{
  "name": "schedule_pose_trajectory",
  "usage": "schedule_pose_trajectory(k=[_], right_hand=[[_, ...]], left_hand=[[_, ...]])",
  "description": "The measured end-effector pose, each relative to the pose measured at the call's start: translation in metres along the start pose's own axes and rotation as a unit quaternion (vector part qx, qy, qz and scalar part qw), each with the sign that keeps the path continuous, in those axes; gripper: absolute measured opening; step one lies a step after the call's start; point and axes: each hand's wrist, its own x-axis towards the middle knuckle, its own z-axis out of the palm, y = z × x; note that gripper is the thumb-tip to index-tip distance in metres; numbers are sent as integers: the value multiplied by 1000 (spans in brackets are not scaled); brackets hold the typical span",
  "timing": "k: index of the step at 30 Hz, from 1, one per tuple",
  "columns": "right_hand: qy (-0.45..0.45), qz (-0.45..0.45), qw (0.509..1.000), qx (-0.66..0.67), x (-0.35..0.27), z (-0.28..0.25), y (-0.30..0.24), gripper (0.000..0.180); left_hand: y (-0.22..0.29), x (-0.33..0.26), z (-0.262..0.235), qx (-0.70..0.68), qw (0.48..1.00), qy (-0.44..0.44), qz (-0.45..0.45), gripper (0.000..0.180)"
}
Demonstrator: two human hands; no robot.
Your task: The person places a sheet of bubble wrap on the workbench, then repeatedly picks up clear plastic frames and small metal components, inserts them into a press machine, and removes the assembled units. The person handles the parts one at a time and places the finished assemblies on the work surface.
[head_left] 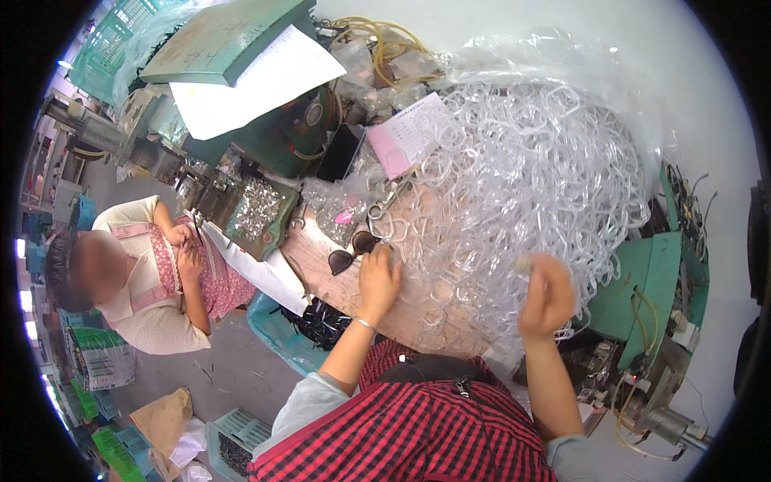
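Note:
My left hand is over the wooden tabletop, its fingers closed at the edge of a pair of dark-lensed sunglasses. The part of the sunglasses under my fingers is hidden. Up in front of the clear plastic pile is my right hand, with curled fingers slightly smeared by motion. Something small and pale shows at its fingertips, too small to name. A large heap of clear plastic loops, shaped like eyeglass rims, covers the right and far side of the table.
Beyond my left hand lie a dark phone, a pink and white paper and a tray of small metal parts. Green machines stand at left and right. A co-worker sits at left, near a blue basket of black pieces.

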Motion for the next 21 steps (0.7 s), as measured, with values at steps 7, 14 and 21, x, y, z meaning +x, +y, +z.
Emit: schedule_pose_trajectory(k=[7,14,21], right_hand=[[-83,385,915,-93,-199,-175,-48,16],[-384,569,647,-332,-320,-279,-80,23],[-486,588,589,-267,-399,-389,43,35]], left_hand=[[2,-101,-42,-184,936,-199,-223,36],[-24,-208,19,-571,635,-258,-451,63],[-19,-219,68,-632,647,-158,-395,40]])
